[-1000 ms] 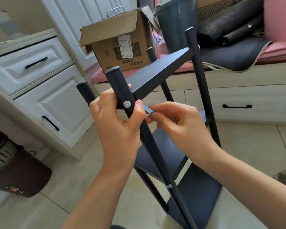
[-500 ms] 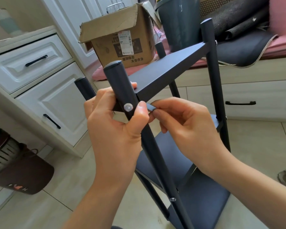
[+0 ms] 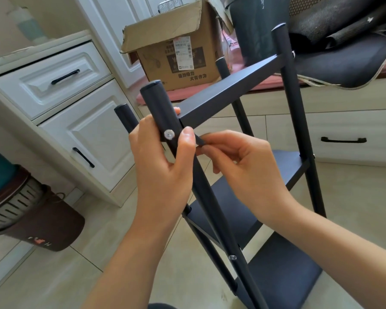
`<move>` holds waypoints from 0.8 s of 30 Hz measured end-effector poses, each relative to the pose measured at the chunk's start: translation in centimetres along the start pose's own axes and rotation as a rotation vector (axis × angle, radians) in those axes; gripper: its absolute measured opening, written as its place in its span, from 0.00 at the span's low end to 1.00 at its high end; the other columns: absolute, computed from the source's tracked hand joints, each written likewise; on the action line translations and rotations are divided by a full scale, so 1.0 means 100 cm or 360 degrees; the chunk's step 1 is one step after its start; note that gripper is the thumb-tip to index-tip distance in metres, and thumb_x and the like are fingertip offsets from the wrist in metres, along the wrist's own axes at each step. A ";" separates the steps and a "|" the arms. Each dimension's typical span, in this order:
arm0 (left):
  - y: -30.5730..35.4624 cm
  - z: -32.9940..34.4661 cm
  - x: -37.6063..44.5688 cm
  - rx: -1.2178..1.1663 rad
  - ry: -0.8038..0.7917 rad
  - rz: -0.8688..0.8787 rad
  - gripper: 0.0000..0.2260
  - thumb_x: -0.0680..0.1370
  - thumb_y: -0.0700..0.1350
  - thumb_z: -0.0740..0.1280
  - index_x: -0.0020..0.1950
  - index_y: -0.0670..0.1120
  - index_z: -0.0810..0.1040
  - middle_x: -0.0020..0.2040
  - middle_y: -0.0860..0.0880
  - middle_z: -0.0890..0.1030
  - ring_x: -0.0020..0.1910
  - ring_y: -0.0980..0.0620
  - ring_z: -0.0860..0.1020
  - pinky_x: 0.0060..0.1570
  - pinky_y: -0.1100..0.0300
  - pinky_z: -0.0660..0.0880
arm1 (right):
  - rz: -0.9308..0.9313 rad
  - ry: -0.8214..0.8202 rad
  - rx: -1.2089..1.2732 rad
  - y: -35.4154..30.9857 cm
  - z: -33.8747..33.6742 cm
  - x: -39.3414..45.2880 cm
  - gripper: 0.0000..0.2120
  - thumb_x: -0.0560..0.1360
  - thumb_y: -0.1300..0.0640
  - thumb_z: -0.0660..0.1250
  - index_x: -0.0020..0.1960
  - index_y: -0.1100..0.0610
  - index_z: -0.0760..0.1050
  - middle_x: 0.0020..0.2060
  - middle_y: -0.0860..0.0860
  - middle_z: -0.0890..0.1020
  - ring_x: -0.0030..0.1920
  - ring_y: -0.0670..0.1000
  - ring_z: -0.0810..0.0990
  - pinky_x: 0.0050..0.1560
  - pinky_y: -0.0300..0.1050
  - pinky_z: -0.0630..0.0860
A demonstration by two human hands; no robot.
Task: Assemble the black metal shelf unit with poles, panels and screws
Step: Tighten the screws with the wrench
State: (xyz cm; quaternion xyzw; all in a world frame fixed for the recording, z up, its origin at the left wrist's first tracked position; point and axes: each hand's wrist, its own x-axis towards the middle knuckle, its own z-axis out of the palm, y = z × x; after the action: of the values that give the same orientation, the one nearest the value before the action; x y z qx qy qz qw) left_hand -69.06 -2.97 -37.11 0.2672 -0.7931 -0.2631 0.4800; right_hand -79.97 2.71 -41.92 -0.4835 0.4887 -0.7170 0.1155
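The shelf unit (image 3: 243, 94) stands tilted on the tiled floor (image 3: 120, 253), its near pole (image 3: 165, 112) gripped by the left hand (image 3: 163, 170) just beside a silver screw (image 3: 169, 134). The right hand (image 3: 243, 166) pinches a small dark tool (image 3: 200, 141) under the top panel. Behind are a cardboard box (image 3: 176, 50), white drawers (image 3: 54, 74) and a brown basket (image 3: 31, 210).

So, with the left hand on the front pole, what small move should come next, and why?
Probably turn the small dark tool pinched in the right hand to tighten the top screw. The left hand grips the pole there, steadying the top panel.
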 end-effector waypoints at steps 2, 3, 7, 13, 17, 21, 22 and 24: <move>-0.003 -0.001 -0.001 0.0050 -0.0037 0.0025 0.10 0.77 0.53 0.65 0.57 0.60 0.69 0.52 0.55 0.72 0.60 0.50 0.72 0.55 0.63 0.73 | 0.0018 0.0010 -0.0020 0.003 0.003 0.001 0.08 0.77 0.66 0.68 0.54 0.59 0.82 0.42 0.44 0.84 0.37 0.41 0.80 0.41 0.35 0.77; -0.005 -0.001 -0.001 0.0095 -0.0061 0.0048 0.13 0.76 0.53 0.67 0.57 0.60 0.68 0.51 0.56 0.71 0.61 0.50 0.70 0.56 0.60 0.73 | 0.0034 0.0010 -0.0019 0.004 0.004 0.002 0.08 0.77 0.66 0.68 0.54 0.60 0.82 0.41 0.45 0.84 0.38 0.42 0.81 0.43 0.36 0.78; -0.010 -0.002 -0.001 0.0164 -0.0136 0.0059 0.20 0.72 0.52 0.72 0.56 0.65 0.64 0.49 0.68 0.66 0.61 0.52 0.69 0.58 0.53 0.76 | 0.0049 0.0056 -0.0021 0.007 0.008 0.004 0.10 0.77 0.67 0.69 0.55 0.58 0.84 0.45 0.49 0.86 0.48 0.50 0.84 0.51 0.51 0.81; -0.016 0.000 0.001 0.0077 -0.0198 -0.0031 0.19 0.73 0.48 0.68 0.56 0.65 0.64 0.45 0.74 0.65 0.63 0.45 0.71 0.59 0.46 0.76 | 0.0066 0.0053 -0.0123 0.016 0.012 0.006 0.11 0.77 0.64 0.70 0.58 0.58 0.83 0.47 0.48 0.86 0.48 0.51 0.82 0.54 0.50 0.79; -0.021 -0.001 0.003 0.0066 -0.0185 -0.0036 0.19 0.73 0.48 0.69 0.57 0.64 0.65 0.46 0.73 0.65 0.62 0.42 0.73 0.59 0.44 0.76 | 0.0062 0.0027 -0.0140 0.023 0.015 0.014 0.10 0.77 0.64 0.70 0.57 0.58 0.84 0.47 0.49 0.86 0.47 0.51 0.80 0.53 0.49 0.78; -0.024 0.001 0.003 0.0067 -0.0158 -0.0032 0.20 0.73 0.48 0.68 0.60 0.62 0.66 0.50 0.67 0.66 0.62 0.43 0.73 0.58 0.46 0.77 | 0.0070 -0.0030 -0.0091 0.027 0.025 0.019 0.11 0.76 0.68 0.68 0.52 0.58 0.85 0.41 0.44 0.85 0.46 0.53 0.80 0.49 0.52 0.79; -0.024 0.001 0.003 0.0071 -0.0143 -0.0032 0.20 0.72 0.48 0.68 0.61 0.60 0.67 0.52 0.64 0.66 0.62 0.43 0.73 0.58 0.46 0.77 | 0.0081 -0.0027 -0.0079 0.027 0.027 0.020 0.12 0.74 0.69 0.68 0.49 0.57 0.86 0.38 0.40 0.83 0.44 0.52 0.80 0.46 0.50 0.78; -0.025 0.002 0.003 0.0082 -0.0120 -0.0039 0.21 0.71 0.48 0.68 0.63 0.56 0.69 0.54 0.59 0.67 0.62 0.44 0.74 0.59 0.46 0.77 | 0.0095 -0.0005 -0.0066 0.027 0.032 0.022 0.15 0.72 0.71 0.66 0.48 0.55 0.86 0.33 0.36 0.79 0.42 0.51 0.80 0.43 0.47 0.77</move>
State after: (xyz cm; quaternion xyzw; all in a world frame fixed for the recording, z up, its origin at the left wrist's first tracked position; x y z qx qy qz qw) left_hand -68.89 -5.01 -38.68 0.2790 -0.8139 -0.2582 0.4394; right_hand -79.35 -1.90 -42.69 -0.4721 0.5174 -0.7023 0.1275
